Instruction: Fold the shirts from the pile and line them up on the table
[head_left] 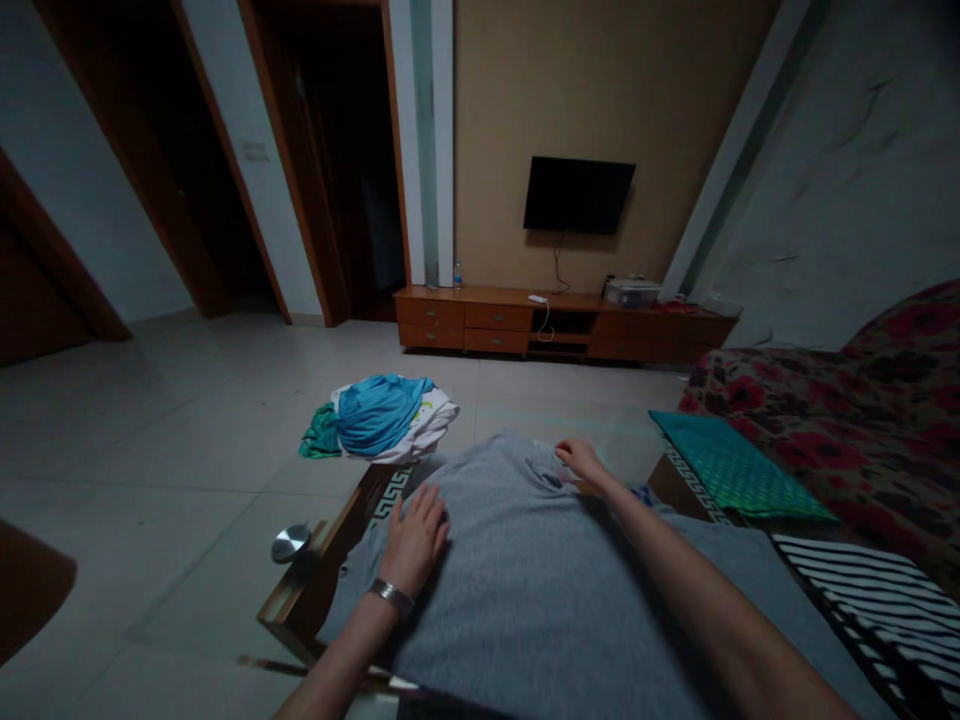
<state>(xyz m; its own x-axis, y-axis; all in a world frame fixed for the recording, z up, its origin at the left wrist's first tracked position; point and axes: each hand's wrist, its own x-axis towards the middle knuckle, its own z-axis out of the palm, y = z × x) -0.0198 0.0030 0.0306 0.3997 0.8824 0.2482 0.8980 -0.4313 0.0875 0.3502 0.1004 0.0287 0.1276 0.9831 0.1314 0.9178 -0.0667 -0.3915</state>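
A grey cotton T-shirt (510,570) lies spread over a glass-topped table with a wooden frame (330,560). My left hand (414,540) rests flat on the shirt, fingers apart and holding nothing, with a metal wristwatch (391,598) on that wrist. My right hand (581,460) reaches the far side of the shirt near its collar, its fingers gathered on the cloth. The shirt's lower part runs toward me, partly hidden by my right forearm.
A heap of blue and white clothes (379,418) lies on the tile floor beyond the table. To the right are a teal cushion (731,470), a black-and-white striped cloth (877,610) and a red floral sofa (847,420). A round metal dish (290,543) sits left of the shirt.
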